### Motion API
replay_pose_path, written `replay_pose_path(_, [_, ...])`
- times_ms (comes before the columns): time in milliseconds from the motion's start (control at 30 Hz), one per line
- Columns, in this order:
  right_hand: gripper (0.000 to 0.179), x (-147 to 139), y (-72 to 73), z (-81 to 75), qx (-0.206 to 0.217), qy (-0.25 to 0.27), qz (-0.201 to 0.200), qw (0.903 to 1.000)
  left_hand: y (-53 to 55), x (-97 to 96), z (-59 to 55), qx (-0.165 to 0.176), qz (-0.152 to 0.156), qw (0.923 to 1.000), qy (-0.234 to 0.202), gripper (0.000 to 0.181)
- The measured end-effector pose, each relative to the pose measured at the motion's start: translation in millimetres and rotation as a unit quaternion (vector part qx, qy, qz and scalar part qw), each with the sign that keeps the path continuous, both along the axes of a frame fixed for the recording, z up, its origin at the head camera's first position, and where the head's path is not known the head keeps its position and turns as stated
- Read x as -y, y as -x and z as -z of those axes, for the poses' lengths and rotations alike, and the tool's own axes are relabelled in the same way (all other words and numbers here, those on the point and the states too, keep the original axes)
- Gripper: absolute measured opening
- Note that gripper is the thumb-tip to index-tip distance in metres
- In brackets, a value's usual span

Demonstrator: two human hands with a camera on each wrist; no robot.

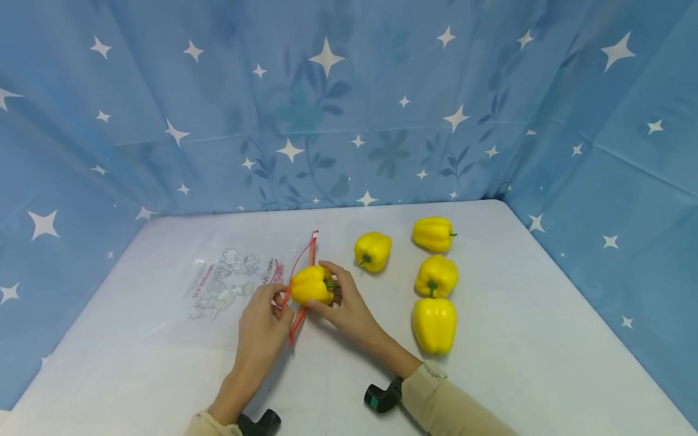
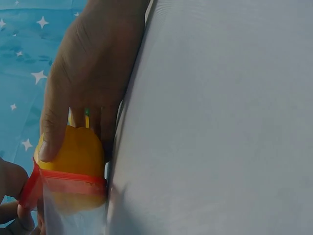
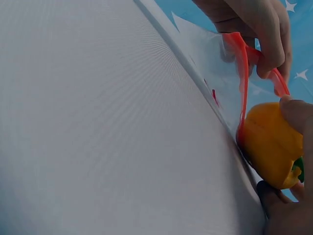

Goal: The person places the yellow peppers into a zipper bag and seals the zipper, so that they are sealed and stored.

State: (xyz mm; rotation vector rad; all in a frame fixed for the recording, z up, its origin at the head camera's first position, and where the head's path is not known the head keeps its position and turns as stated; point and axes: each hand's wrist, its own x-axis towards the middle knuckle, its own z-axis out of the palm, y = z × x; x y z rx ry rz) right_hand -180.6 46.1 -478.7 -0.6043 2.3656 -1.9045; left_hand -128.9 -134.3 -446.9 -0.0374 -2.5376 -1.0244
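My right hand grips a yellow bell pepper, thumb and fingers around its stem end. The stem points right, toward the palm. A clear printed zip bag lies flat with its red zip edge facing right. My left hand pinches one side of that red edge and lifts it, so the mouth gapes. In the left wrist view the pepper's blunt end shows through the clear plastic, just past the red band. From the right wrist, the stem half of the pepper is outside the mouth.
Several more yellow bell peppers lie on the right: one alone, and a column of a back one, a middle one and a front one. A blue star-patterned curtain stands behind the white table.
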Motion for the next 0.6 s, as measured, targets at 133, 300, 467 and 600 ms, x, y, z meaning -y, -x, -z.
replay_pose_path(133, [0.077, 0.2, -0.7, 1.3, -0.024, -0.036, 0.003, 0.999, -1.8, -1.0, 1.9, -0.035, -0.003, 0.9993, 0.016, 0.032])
replay_pose_path(300, [0.078, 0.0, -1.2, 3.2, -0.033, -0.053, 0.012, 0.998, -5.5, -1.6, 2.5, -0.053, -0.009, 0.9978, 0.039, 0.033])
replay_pose_path(467, [0.079, -0.7, -1.3, 2.7, -0.056, -0.069, 0.008, 0.996, -7.0, -2.3, 0.7, -0.043, -0.004, 0.9978, 0.051, 0.029])
replay_pose_path(600, [0.08, -1.7, -1.5, 1.8, -0.076, -0.082, -0.011, 0.9937, -5.7, -2.6, 0.3, -0.042, 0.001, 0.9977, 0.053, 0.024])
